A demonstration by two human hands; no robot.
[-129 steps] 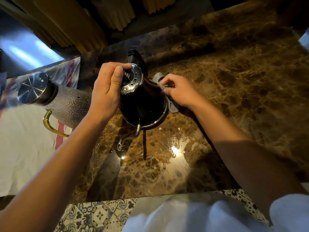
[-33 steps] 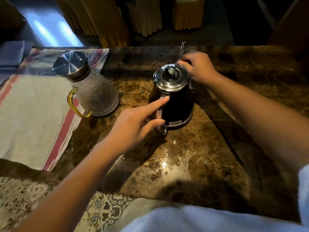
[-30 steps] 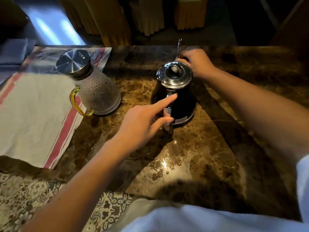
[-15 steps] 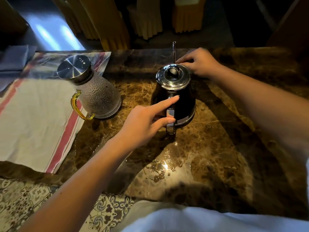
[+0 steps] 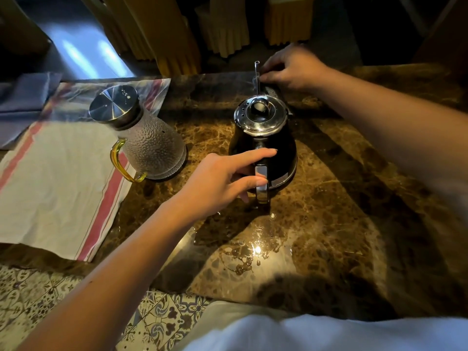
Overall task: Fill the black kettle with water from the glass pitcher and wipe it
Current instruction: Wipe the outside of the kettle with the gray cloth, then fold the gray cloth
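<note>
The black kettle (image 5: 279,148) stands upright on the marble counter (image 5: 334,214) with its chrome lid (image 5: 260,115) on. Its thin spout (image 5: 256,77) points away from me and its handle faces me. My left hand (image 5: 222,181) grips the handle, index finger stretched across its top. My right hand (image 5: 293,67) is beyond the kettle at the spout, pinching a grey cloth (image 5: 273,91) against it. The textured glass pitcher (image 5: 152,148), with a steel lid and yellow handle, stands to the left of the kettle, apart from both hands.
A white towel with red stripes (image 5: 50,178) lies under and left of the pitcher. A small puddle of water (image 5: 253,249) shines on the counter in front of the kettle. Yellow-covered chairs (image 5: 174,34) stand past the far edge. Folded grey fabric (image 5: 22,97) lies far left.
Over four seconds the kettle turned from spout-toward-me to spout-away. My left hand left the lid for the handle. In the last second my right hand slid the cloth farther up the spout.
</note>
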